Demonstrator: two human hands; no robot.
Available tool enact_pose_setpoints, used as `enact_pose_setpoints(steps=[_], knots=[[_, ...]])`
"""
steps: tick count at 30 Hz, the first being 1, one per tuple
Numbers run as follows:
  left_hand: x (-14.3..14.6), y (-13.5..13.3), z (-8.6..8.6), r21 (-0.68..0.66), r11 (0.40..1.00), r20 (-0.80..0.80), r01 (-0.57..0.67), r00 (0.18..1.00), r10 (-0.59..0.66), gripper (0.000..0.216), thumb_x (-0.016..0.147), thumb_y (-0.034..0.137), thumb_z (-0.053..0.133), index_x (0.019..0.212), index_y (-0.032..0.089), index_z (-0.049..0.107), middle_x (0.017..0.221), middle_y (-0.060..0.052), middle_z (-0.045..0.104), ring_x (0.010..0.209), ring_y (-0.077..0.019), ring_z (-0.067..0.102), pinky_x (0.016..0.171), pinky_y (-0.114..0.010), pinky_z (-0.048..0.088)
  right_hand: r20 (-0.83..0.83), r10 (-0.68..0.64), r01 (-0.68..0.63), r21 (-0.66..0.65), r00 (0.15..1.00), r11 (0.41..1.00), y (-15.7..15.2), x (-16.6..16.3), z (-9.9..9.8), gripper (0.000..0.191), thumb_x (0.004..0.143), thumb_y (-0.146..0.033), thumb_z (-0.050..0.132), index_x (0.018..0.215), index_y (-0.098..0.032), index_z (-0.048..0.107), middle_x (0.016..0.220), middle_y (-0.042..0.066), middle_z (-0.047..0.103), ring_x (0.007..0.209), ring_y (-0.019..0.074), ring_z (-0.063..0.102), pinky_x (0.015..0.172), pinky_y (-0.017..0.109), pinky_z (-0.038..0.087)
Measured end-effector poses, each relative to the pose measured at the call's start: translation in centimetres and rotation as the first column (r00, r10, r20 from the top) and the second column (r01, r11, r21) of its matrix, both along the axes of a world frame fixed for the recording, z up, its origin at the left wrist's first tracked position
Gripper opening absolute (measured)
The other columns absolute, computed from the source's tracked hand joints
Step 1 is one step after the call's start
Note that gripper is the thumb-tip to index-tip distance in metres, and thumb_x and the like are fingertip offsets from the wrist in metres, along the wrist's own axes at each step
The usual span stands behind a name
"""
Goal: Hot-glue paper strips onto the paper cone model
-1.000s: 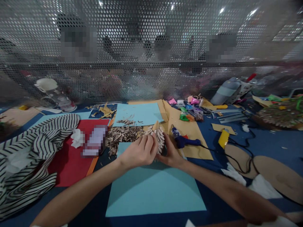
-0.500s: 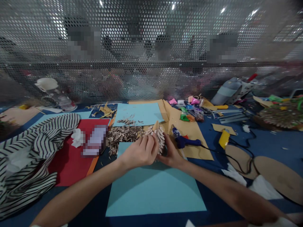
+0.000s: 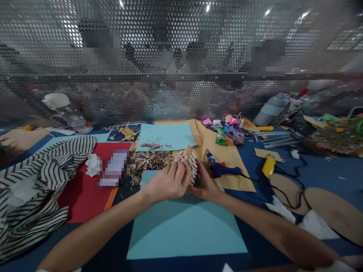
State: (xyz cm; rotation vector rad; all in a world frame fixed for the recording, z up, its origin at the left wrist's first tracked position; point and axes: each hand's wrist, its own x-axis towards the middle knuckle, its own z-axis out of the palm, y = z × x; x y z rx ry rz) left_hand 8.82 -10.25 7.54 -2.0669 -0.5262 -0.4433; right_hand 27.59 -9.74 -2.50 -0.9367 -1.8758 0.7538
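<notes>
A small tan cone covered in overlapping pale seed husks stands point up between my hands, its bare tip showing. My left hand is closed, with curled fingers pressed against the cone's near left side; its fingertips are hidden. Around the cone's right and lower side wraps my right hand, its fingers partly out of sight behind it. A heap of striped seed husks lies just left of the cone. Beneath my wrists is a light blue sheet. A blue glue gun rests right of my right hand.
Left are a red sheet, a phone and striped cloth. To the right lie a yellow cutter, cardboard discs, a black cord and tissues. Behind stand a bottle, small colourful packets and a perforated metal screen.
</notes>
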Motion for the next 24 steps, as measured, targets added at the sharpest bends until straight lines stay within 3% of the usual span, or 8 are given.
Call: enact_pose_setpoints(steps=[10, 14, 19, 24], knots=[[-0.1, 0.3, -0.1, -0.061, 0.997, 0.053, 0.044, 0.998, -0.041, 0.025, 0.085, 0.010, 0.053, 0.105, -0.003, 0.057, 0.081, -0.013, 0.065, 0.069, -0.0185, 0.065, 0.060, -0.028, 0.056, -0.025, 0.015, -0.016, -0.024, 1.000, 1.000, 0.0, -0.1, 0.3, 0.088, 0.076, -0.035, 0.066, 0.144, -0.022, 0.012, 0.145, 0.015, 0.031, 0.135, 0.0307, 0.031, 0.111, 0.047, 0.029], [-0.3, 1.1, -0.4, -0.163, 0.975, 0.249, 0.152, 0.962, -0.109, 0.021, 0.087, 0.012, 0.051, 0.107, 0.007, 0.055, 0.082, -0.009, 0.067, 0.072, -0.0166, 0.066, 0.064, -0.028, 0.056, -0.073, 0.046, -0.048, -0.031, 0.996, 0.998, 0.2, -0.2, 0.5, 0.088, 0.076, -0.038, 0.065, 0.144, -0.023, 0.012, 0.146, 0.014, 0.030, 0.136, 0.0306, 0.029, 0.112, 0.045, 0.027], [-0.4, 2.4, -1.1, -0.308, 0.869, 0.635, 0.387, 0.764, -0.115, 0.026, 0.082, 0.024, 0.063, 0.105, 0.017, 0.052, 0.088, -0.007, 0.064, 0.083, -0.0167, 0.064, 0.073, -0.028, 0.055, -0.208, 0.099, -0.117, -0.078, 0.973, 0.990, 0.5, -0.3, 0.3, 0.089, 0.075, -0.048, 0.066, 0.144, -0.024, 0.014, 0.145, 0.013, 0.032, 0.135, 0.0312, 0.031, 0.111, 0.047, 0.028], [-0.2, 3.0, -1.2, -0.434, 0.747, 0.753, 0.504, 0.658, -0.006, 0.028, 0.079, 0.022, 0.064, 0.104, 0.018, 0.052, 0.112, -0.013, 0.053, 0.109, -0.0230, 0.054, 0.090, -0.041, 0.050, -0.240, 0.097, -0.133, -0.140, 0.966, 0.981, 0.5, -0.4, 0.2, 0.097, 0.070, -0.055, 0.068, 0.143, -0.023, 0.014, 0.144, 0.016, 0.032, 0.134, 0.0336, 0.031, 0.110, 0.051, 0.027]])
